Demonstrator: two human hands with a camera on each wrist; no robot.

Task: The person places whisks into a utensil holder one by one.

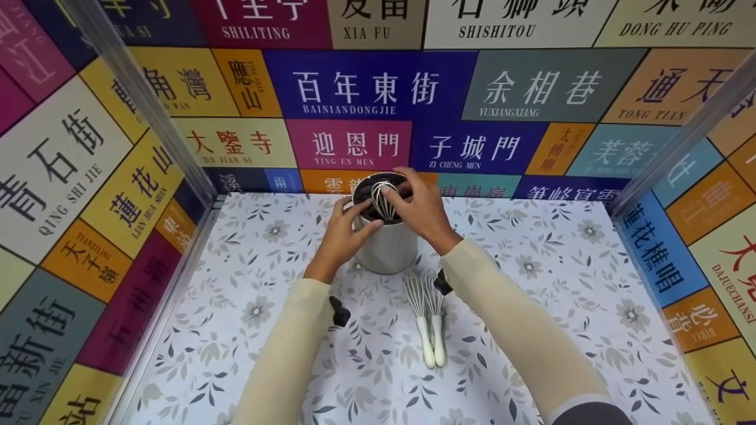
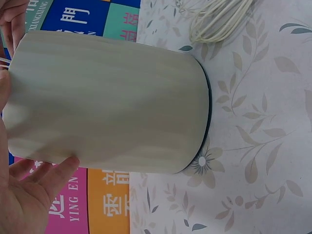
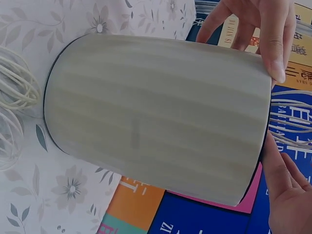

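A tall pale canister [image 1: 387, 251] with a dark inside stands at the table's back edge. A whisk [image 1: 385, 203] stands in it, wire loops up at the opening; its handle is hidden inside. My left hand [image 1: 344, 232] holds the canister's left side near the top, thumb over the front of the rim, fingers [image 2: 61, 178] against the wall. From the right, my right hand [image 1: 425, 206] reaches over the rim, its thumb on the whisk's wires and its fingers curled behind them. Two more whisks [image 1: 430, 319] with cream handles lie side by side in front of the canister.
A white tabletop [image 1: 271, 348] with grey leaves and flowers spreads around the canister. Panels [image 1: 378, 88] of coloured squares with large lettering rise behind it and on both sides. Clear strips [image 1: 153, 106] run up the left corner.
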